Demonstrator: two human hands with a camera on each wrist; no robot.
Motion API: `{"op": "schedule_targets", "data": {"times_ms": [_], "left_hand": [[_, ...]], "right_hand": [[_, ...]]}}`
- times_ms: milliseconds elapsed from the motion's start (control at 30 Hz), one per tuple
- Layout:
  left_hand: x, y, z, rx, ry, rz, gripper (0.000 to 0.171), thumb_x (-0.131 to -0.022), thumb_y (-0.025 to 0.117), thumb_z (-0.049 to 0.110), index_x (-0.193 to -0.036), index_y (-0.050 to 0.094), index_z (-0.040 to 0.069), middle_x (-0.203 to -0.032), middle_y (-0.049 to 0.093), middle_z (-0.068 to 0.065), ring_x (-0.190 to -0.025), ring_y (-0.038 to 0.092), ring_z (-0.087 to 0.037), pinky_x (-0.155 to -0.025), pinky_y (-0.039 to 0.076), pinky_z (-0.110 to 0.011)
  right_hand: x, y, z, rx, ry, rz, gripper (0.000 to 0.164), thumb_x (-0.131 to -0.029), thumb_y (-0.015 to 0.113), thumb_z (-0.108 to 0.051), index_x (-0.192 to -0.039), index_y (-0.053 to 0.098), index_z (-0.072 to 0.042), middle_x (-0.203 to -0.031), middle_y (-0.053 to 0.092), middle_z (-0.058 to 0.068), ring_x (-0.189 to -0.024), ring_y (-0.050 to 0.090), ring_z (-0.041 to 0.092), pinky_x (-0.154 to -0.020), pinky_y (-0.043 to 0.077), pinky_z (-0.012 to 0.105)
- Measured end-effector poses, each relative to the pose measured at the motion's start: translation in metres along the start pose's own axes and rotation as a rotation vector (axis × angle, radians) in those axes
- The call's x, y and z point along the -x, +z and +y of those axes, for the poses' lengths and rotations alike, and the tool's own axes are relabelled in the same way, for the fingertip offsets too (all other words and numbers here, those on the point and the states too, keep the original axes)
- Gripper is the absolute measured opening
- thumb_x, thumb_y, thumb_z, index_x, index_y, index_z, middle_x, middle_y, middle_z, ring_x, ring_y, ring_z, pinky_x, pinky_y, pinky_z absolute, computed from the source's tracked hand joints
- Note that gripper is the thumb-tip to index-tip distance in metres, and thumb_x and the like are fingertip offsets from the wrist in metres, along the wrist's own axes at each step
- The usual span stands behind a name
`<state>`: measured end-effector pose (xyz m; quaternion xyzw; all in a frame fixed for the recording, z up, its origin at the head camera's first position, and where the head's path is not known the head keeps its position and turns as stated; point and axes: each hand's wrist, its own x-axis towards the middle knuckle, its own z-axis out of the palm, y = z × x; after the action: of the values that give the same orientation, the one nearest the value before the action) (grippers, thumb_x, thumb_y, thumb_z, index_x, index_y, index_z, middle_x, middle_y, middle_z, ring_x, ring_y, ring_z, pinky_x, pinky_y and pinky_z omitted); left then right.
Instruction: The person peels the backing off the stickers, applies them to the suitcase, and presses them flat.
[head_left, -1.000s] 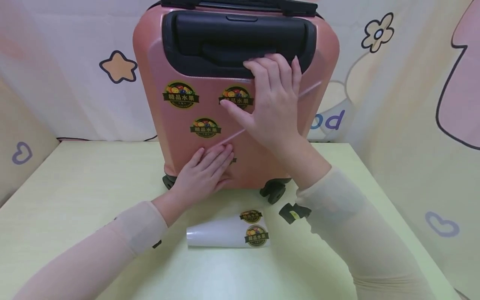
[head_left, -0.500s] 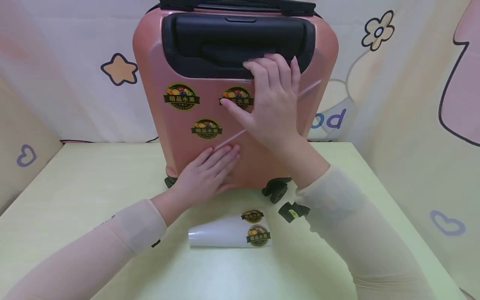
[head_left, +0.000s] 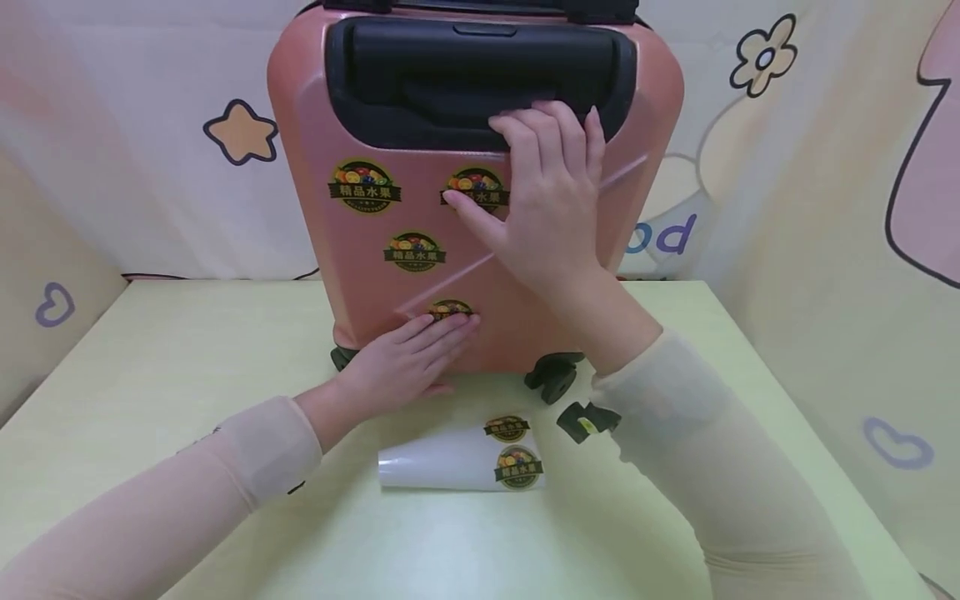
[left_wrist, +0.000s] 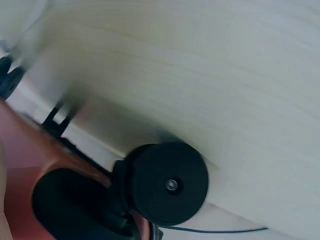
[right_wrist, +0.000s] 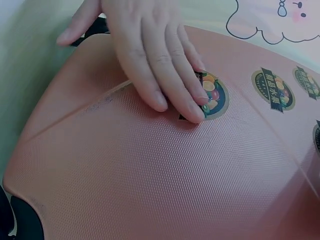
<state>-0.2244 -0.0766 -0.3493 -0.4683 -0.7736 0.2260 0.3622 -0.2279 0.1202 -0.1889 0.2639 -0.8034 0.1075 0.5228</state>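
A pink hard-shell suitcase (head_left: pixel 525 333) stands upright in the head view, with round fruit-label stickers on its front. My left hand (head_left: pixel 408 358) lies with straight fingers low on the shell, its fingertips covering the lower part of a sticker (head_left: pixel 450 308). The right wrist view shows this hand (right_wrist: pixel 155 55) over the partly hidden sticker (right_wrist: pixel 216 97). My right hand (head_left: pixel 551 200) rests near the black handle recess (head_left: pixel 405 125), fingertips at its lower edge, thumb spread over another sticker (head_left: pixel 474 183). Two more stickers are at upper left (head_left: pixel 365 187) and centre (head_left: pixel 415 252).
A white sticker sheet (head_left: pixel 442 467) with two labels at its right end lies curled on the table (head_left: pixel 225 333). A small black object (head_left: pixel 585 422) is by the right sleeve. Black wheels (head_left: pixel 553 377) carry the suitcase; one wheel (left_wrist: pixel 170 184) fills the left wrist view.
My left hand has slid down slightly, uncovering the top of the lowest sticker. The right hand stays in place on the suitcase.
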Motion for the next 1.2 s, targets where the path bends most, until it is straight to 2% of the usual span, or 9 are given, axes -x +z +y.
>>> {"op": "schedule_targets", "data": {"times_ms": [67,200,267,433,667,900,1000,1100,1200], "left_hand": [[0.001,0.0,-0.001,0.025,-0.04,0.052,0.076,-0.097,0.032,0.053,-0.148,0.009,0.003,-0.155,-0.001,-0.009,-0.141,0.003,-0.022,-0.111,0.015,-0.038],[0.001,-0.002,-0.003,0.048,-0.2,0.2,0.066,-0.099,0.026,0.049,-0.148,0.019,0.005,-0.155,0.003,-0.008,-0.141,0.012,-0.021,-0.108,0.022,-0.041],[0.001,-0.002,-0.002,0.031,-0.248,0.206,0.065,-0.1,0.026,0.049,-0.148,0.021,0.006,-0.155,0.005,-0.007,-0.141,0.013,-0.02,-0.108,0.023,-0.041],[0.01,-0.002,0.003,0.022,-0.214,0.13,0.063,-0.1,0.023,0.048,-0.147,0.024,0.005,-0.155,0.011,-0.007,-0.14,0.016,-0.02,-0.108,0.023,-0.041],[0.024,-0.007,0.013,0.101,-0.196,0.016,0.065,-0.1,0.016,0.05,-0.145,0.03,0.006,-0.153,0.023,-0.007,-0.14,0.018,-0.023,-0.109,0.019,-0.046],[0.033,-0.024,0.023,0.209,-0.168,-0.186,0.071,-0.091,0.049,0.049,-0.145,0.032,0.006,-0.153,0.019,-0.008,-0.141,0.012,-0.023,-0.111,0.01,-0.048],[0.034,-0.032,0.026,0.249,-0.159,-0.205,0.066,-0.09,0.054,0.047,-0.14,0.042,0.006,-0.15,0.029,-0.009,-0.139,0.021,-0.024,-0.109,0.016,-0.049],[0.034,-0.038,0.028,0.298,-0.191,-0.18,0.059,-0.088,0.058,0.044,-0.134,0.051,0.006,-0.142,0.042,-0.009,-0.133,0.034,-0.025,-0.106,0.024,-0.049],[0.034,-0.043,0.03,0.385,-0.226,-0.133,0.053,-0.086,0.063,0.04,-0.126,0.059,0.006,-0.13,0.055,-0.009,-0.122,0.048,-0.025,-0.101,0.032,-0.048]], "right_hand": [[0.001,0.0,0.0,0.0,-0.001,0.001,0.068,-0.086,0.049,-0.058,-0.123,0.051,-0.001,-0.123,0.052,0.015,-0.123,0.035,0.029,-0.111,0.003,0.04],[0.0,0.001,-0.001,-0.006,-0.014,0.023,0.067,-0.086,0.05,-0.057,-0.122,0.051,-0.001,-0.122,0.052,0.015,-0.122,0.036,0.029,-0.111,0.004,0.041],[-0.001,0.001,-0.001,-0.005,-0.015,0.027,0.067,-0.087,0.05,-0.057,-0.122,0.051,-0.001,-0.122,0.052,0.015,-0.123,0.035,0.029,-0.111,0.004,0.041],[-0.001,0.0,-0.002,0.005,-0.017,0.007,0.068,-0.087,0.048,-0.058,-0.123,0.051,-0.001,-0.123,0.052,0.015,-0.123,0.035,0.029,-0.111,0.003,0.04],[-0.001,-0.003,0.0,0.028,-0.038,-0.033,0.069,-0.088,0.047,-0.058,-0.126,0.049,-0.001,-0.126,0.05,0.015,-0.125,0.033,0.03,-0.111,0.002,0.042],[0.003,-0.007,0.007,0.054,-0.099,-0.075,0.064,-0.089,0.05,-0.049,-0.131,0.045,0.0,-0.13,0.047,0.017,-0.128,0.031,0.031,-0.111,0.004,0.045],[0.01,-0.012,0.009,0.026,-0.142,-0.086,0.062,-0.089,0.053,-0.043,-0.133,0.043,-0.001,-0.135,0.044,0.018,-0.131,0.029,0.032,-0.111,0.005,0.045],[0.024,-0.016,0.008,-0.062,-0.223,-0.088,0.058,-0.087,0.06,-0.034,-0.131,0.046,0.0,-0.138,0.041,0.021,-0.132,0.029,0.033,-0.111,0.012,0.045],[0.048,-0.019,0.005,-0.191,-0.327,-0.165,0.052,-0.083,0.068,-0.024,-0.125,0.052,0.001,-0.135,0.045,0.021,-0.128,0.037,0.034,-0.108,0.024,0.044]]}}
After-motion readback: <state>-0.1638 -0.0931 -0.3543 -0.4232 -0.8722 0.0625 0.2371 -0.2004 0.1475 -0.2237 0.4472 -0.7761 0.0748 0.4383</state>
